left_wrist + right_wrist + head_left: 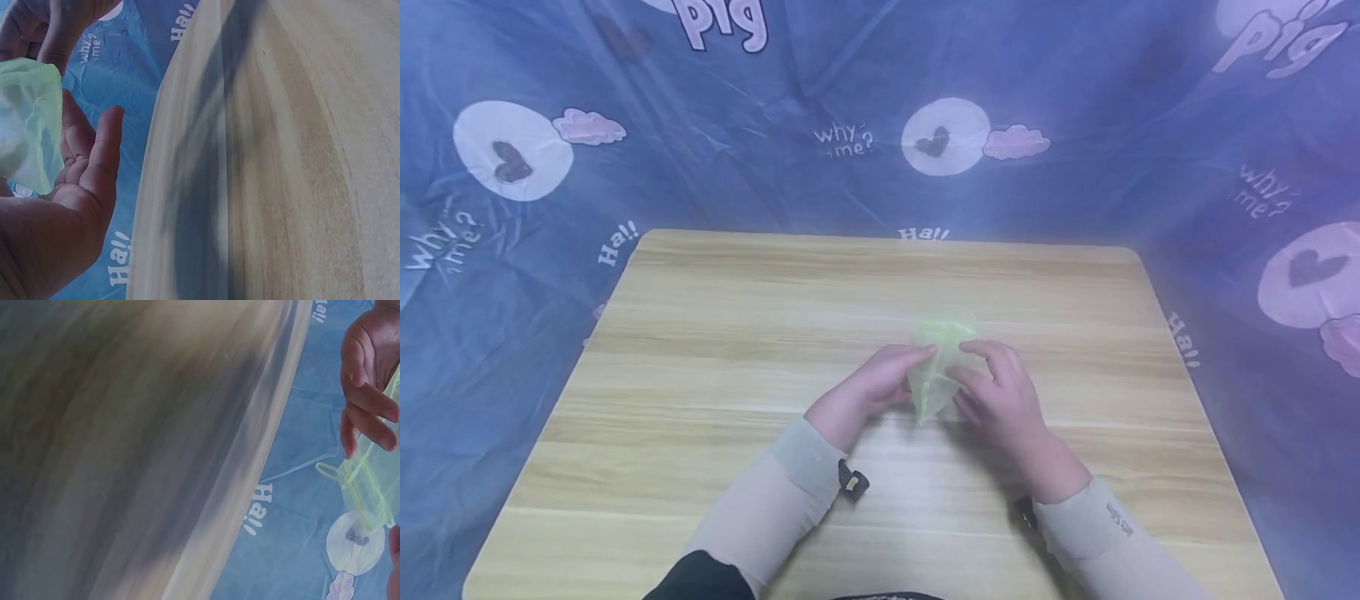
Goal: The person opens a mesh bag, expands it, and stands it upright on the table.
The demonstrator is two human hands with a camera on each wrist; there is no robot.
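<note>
A small see-through green mesh pouch [934, 371] is held up just above the wooden table [715, 333], between both hands. My left hand [910, 373] grips its left side, fingers reaching to the top edge. My right hand [970, 371] curls round its right side. In the left wrist view the pouch [25, 119] lies against my left hand [84, 169], with the right hand's fingers [53, 25] above it. The right wrist view shows the pouch's mouth and thin drawstring loop [340, 474] under curled fingers [365, 394].
A blue printed cloth [775, 150] with hearts, clouds and words hangs behind and down both sides of the table. Beige sleeves [775, 500] cover both forearms, and a black clip [852, 482] sits at the left wrist. The tabletop bears nothing else.
</note>
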